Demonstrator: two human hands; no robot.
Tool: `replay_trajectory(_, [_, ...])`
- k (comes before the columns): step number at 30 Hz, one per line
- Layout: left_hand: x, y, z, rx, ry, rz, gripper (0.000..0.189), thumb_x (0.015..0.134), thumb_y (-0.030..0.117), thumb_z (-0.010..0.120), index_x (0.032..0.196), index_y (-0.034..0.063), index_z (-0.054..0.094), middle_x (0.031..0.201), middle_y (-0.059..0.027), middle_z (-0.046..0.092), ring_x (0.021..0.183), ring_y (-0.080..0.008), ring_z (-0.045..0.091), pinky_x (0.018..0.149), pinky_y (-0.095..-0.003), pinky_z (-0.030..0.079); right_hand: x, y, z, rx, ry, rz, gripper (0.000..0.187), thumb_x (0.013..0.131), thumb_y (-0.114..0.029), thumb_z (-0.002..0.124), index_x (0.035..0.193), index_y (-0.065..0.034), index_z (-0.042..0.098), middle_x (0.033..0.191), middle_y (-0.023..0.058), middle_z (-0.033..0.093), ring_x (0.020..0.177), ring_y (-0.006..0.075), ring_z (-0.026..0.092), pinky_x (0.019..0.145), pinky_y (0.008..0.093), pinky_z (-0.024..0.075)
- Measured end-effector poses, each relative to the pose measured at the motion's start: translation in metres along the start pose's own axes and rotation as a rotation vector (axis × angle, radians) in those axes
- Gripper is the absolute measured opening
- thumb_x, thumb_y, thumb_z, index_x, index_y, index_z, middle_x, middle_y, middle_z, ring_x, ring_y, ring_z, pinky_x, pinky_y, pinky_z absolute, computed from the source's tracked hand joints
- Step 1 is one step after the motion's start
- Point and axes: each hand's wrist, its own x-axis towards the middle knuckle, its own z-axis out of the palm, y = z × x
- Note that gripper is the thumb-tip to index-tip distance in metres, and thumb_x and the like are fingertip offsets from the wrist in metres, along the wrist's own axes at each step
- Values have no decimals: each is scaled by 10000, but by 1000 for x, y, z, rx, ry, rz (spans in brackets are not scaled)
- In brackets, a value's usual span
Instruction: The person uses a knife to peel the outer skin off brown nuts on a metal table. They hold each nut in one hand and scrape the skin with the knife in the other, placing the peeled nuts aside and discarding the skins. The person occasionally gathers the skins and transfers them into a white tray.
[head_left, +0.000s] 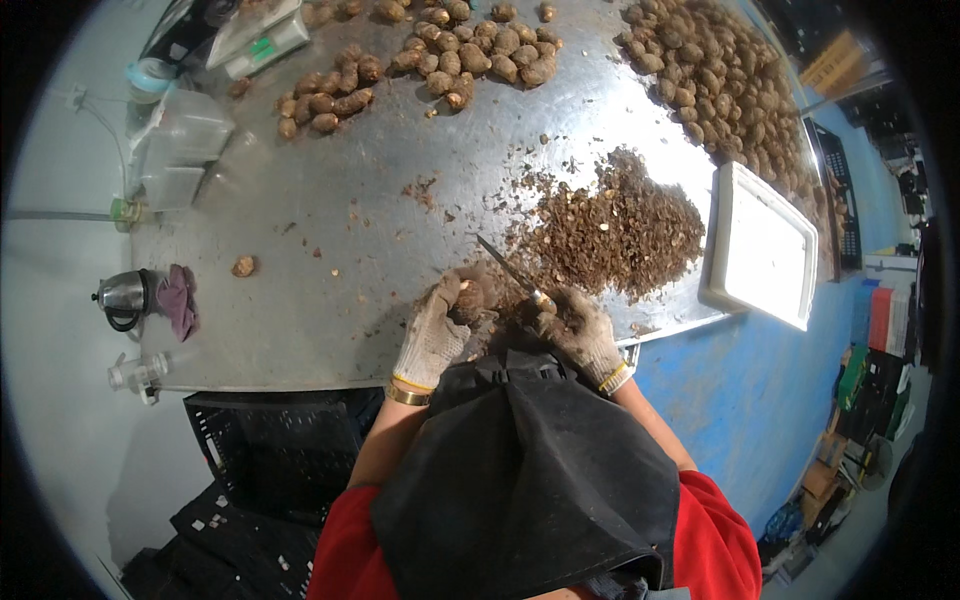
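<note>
My left hand (435, 334), in a soiled knit work glove, grips a brown taro corm (470, 300) with a pale spot on its top. In my right hand (581, 330), gloved the same way, is a knife (510, 270); its blade slants up and left, away from the corm. Both hands are low over the near edge of a metal table (300, 202), just in front of my black apron (525, 480). Dark peelings lie beneath and between them. A broad heap of brown peel scraps (615, 225) spreads beyond my right hand.
Taro corms lie in a small group (326, 94), a larger group (480, 52) and a big pile (720, 82). A white plastic tray (769, 247) stands at the right edge. One corm (243, 266), a purple cloth (178, 300) and a kettle (124, 296) are left. A black crate (277, 450) sits below.
</note>
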Motion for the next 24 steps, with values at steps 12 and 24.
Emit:
replay_trajectory(12, [5, -33, -17, -27, 131, 178, 256, 929, 244, 590, 1063, 28, 551, 836, -35, 585, 734, -103, 578, 677, -293, 554, -1, 13, 10, 133, 46, 5, 360, 826, -247, 679, 1128, -66, 604, 1011, 147, 666, 949, 303, 653, 808, 377, 519])
replay_trajectory(24, [26, -13, -65, -448, -299, -145, 419, 896, 397, 627, 1149, 72, 552, 1037, -141, 653, 844, -263, 677, 665, -392, 607, 4, 30, 23, 189, 42, 36, 312, 821, -190, 691, 1100, -71, 620, 951, 107, 681, 880, 239, 672, 760, 329, 525])
